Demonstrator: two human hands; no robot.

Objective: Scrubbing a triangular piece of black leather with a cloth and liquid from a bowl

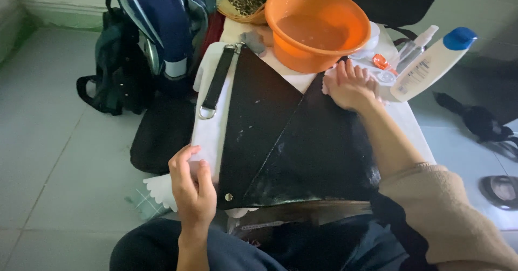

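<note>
On the small white desk [410,122] there's a black leather bag [291,141] lying flat, strap [218,82] toward the far left. Left hand [191,187] pinches the white cloth [210,131] under the bag's near-left corner, right hand [350,85] is pressed flat, fingers spread, on the far edge, just beside the orange basin [315,25] and white lotion bottle [431,63].

The bag [291,141] is glossy black. The basin [315,25] is orange. The bottle [429,66] is white with a blue cap.
</note>
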